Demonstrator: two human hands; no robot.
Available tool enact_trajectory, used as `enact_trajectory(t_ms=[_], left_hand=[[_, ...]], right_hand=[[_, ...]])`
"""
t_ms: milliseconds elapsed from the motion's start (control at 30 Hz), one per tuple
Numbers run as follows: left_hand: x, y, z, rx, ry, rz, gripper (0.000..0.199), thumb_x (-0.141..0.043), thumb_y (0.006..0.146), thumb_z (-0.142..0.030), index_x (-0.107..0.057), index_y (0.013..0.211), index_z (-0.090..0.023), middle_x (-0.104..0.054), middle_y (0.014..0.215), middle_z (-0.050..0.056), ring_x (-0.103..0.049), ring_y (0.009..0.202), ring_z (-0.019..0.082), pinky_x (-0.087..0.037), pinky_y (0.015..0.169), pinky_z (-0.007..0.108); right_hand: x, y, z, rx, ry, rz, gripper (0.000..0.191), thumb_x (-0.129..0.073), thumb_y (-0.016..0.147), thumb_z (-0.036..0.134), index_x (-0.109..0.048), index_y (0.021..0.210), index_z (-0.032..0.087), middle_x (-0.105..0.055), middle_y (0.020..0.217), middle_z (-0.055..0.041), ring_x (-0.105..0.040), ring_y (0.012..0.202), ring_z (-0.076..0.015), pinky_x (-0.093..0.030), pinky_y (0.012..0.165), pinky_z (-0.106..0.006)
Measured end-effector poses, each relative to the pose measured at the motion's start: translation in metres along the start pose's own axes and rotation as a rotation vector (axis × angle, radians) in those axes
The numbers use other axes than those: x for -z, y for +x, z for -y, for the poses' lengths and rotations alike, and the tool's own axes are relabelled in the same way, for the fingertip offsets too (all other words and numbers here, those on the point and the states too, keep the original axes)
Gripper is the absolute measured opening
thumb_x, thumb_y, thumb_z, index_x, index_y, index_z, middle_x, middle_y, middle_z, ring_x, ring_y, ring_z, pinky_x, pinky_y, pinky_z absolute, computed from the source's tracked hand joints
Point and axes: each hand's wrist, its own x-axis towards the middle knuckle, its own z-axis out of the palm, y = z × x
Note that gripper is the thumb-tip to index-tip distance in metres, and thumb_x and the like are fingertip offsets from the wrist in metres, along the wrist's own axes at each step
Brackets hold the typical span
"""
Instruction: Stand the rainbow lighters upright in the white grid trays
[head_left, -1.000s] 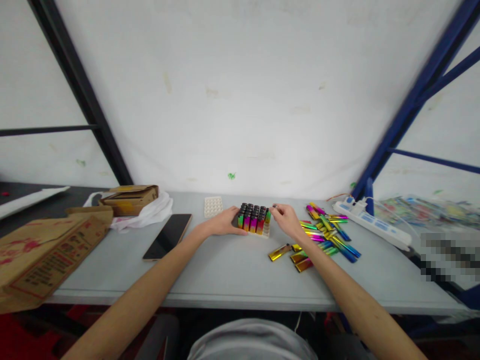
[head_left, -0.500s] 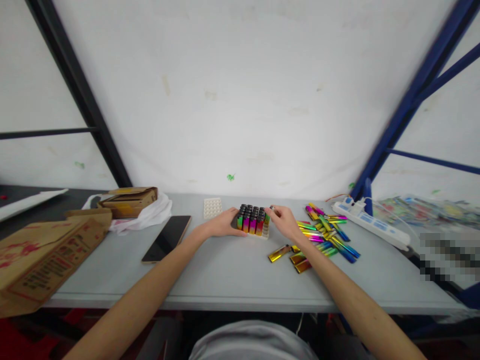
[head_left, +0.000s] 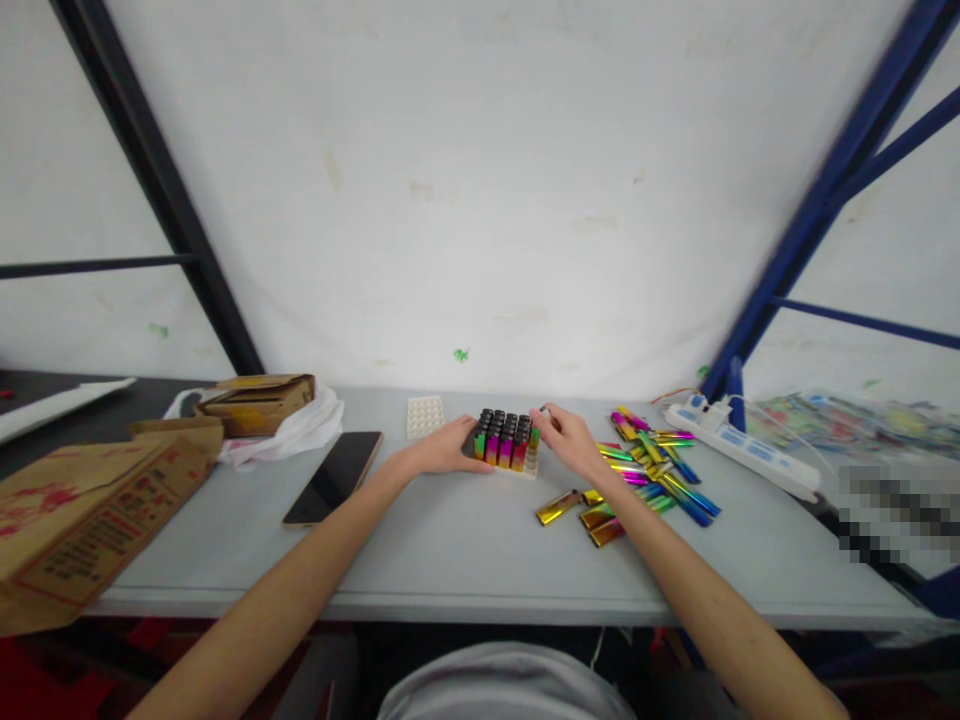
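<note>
Shiny multicoloured lighters (head_left: 506,450) with black tops stand upright in rows in a pale holed tray (head_left: 527,472) at the middle of the table. My left hand (head_left: 450,445) wraps the left side of this block, thumb along the front and fingers behind. At its right end, my right hand (head_left: 566,437) pinches a lighter (head_left: 544,412), mostly hidden by the fingers. Several holes show at the tray's front right corner. Close to my right forearm lies a loose pile of metallic lighters (head_left: 652,465), and a single gold lighter (head_left: 559,507) lies in front of it.
A second white holed tray (head_left: 425,416) lies behind my left hand. Left of it are a dark phone (head_left: 334,478), a cardboard box (head_left: 259,405) on a white plastic bag (head_left: 319,420), and a larger carton (head_left: 105,510). A power strip (head_left: 742,445) lies at the right.
My right hand has shifted very slightly at the tray's right end, still pinching the lighter. My left hand and the block of lighters look unmoved.
</note>
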Motion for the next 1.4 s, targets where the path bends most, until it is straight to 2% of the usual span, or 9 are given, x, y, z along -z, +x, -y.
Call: enact_trajectory(t_ms=[167,267,333,533,733,933,1167,1333,1400], left_hand=[[0.000,0.000,-0.001,-0.005,-0.011,-0.006,0.082,-0.083,0.067,-0.063,-0.061,0.130,-0.016,-0.066,0.128,0.013,-0.061,0.116,0.035,-0.047,0.104,0.044],[0.001,0.000,-0.003,-0.011,0.007,-0.007,0.081,-0.082,0.068,-0.064,-0.061,0.129,-0.016,-0.066,0.126,0.013,-0.061,0.117,0.036,-0.048,0.104,0.045],[0.001,-0.001,-0.004,-0.012,0.019,-0.011,0.078,-0.081,0.069,-0.066,-0.062,0.127,-0.017,-0.067,0.123,0.012,-0.062,0.114,0.035,-0.049,0.102,0.045],[0.001,-0.001,-0.003,-0.002,0.022,-0.011,0.079,-0.082,0.068,-0.065,-0.062,0.126,-0.016,-0.066,0.125,0.013,-0.062,0.115,0.036,-0.049,0.102,0.045],[0.000,0.000,-0.003,-0.003,-0.005,-0.015,0.080,-0.083,0.067,-0.063,-0.062,0.128,-0.016,-0.066,0.127,0.013,-0.061,0.117,0.036,-0.048,0.103,0.046],[0.001,0.000,-0.003,-0.003,0.003,-0.005,0.080,-0.083,0.068,-0.063,-0.061,0.129,-0.016,-0.066,0.127,0.014,-0.061,0.117,0.036,-0.047,0.104,0.046],[0.001,0.000,-0.003,-0.011,-0.002,-0.006,0.079,-0.083,0.068,-0.063,-0.062,0.129,-0.017,-0.066,0.126,0.013,-0.061,0.115,0.035,-0.048,0.103,0.047],[0.001,-0.001,-0.004,-0.020,0.002,-0.012,0.078,-0.082,0.068,-0.064,-0.062,0.128,-0.018,-0.066,0.124,0.012,-0.062,0.116,0.035,-0.048,0.104,0.046],[0.001,-0.001,-0.004,-0.016,0.015,-0.012,0.078,-0.082,0.069,-0.063,-0.062,0.128,-0.018,-0.067,0.123,0.012,-0.062,0.115,0.035,-0.049,0.103,0.047]], right_hand=[[0.011,0.000,0.004,0.093,-0.010,0.086,0.042,-0.035,0.105,0.052,-0.053,0.082,0.022,-0.056,0.069,0.0014,-0.053,0.067,-0.0161,-0.039,0.067,-0.028],[0.015,0.002,0.002,0.226,-0.092,0.056,0.039,-0.038,0.106,0.048,-0.060,0.089,0.020,-0.061,0.084,-0.0048,-0.057,0.082,-0.0193,-0.043,0.077,-0.032],[0.016,0.003,-0.001,0.278,-0.136,0.032,0.038,-0.041,0.105,0.047,-0.064,0.090,0.020,-0.061,0.090,-0.0075,-0.057,0.086,-0.0205,-0.045,0.081,-0.033],[0.017,0.003,-0.009,0.226,-0.179,0.136,0.035,-0.047,0.103,0.047,-0.066,0.107,0.018,-0.065,0.077,-0.0031,-0.058,0.069,-0.0183,-0.044,0.070,-0.031],[0.022,0.001,-0.006,0.238,-0.152,0.236,0.029,-0.051,0.102,0.040,-0.063,0.114,0.018,-0.070,0.079,-0.0039,-0.063,0.071,-0.0189,-0.046,0.071,-0.030],[0.026,0.003,-0.007,0.215,-0.101,0.238,0.027,-0.054,0.100,0.041,-0.063,0.114,0.020,-0.068,0.075,-0.0018,-0.062,0.068,-0.0183,-0.046,0.068,-0.029],[0.032,0.006,-0.014,0.261,-0.107,0.246,0.028,-0.056,0.099,0.040,-0.070,0.110,0.018,-0.073,0.088,-0.0071,-0.063,0.074,-0.0187,-0.049,0.075,-0.031],[0.032,0.005,-0.011,0.238,-0.078,0.251,0.034,-0.059,0.097,0.043,-0.067,0.120,0.020,-0.070,0.079,-0.0030,-0.062,0.071,-0.0177,-0.049,0.072,-0.030],[0.035,0.004,-0.008,0.219,-0.063,0.229,0.033,-0.060,0.096,0.044,-0.068,0.115,0.019,-0.069,0.077,-0.0020,-0.060,0.068,-0.0167,-0.048,0.070,-0.029]])
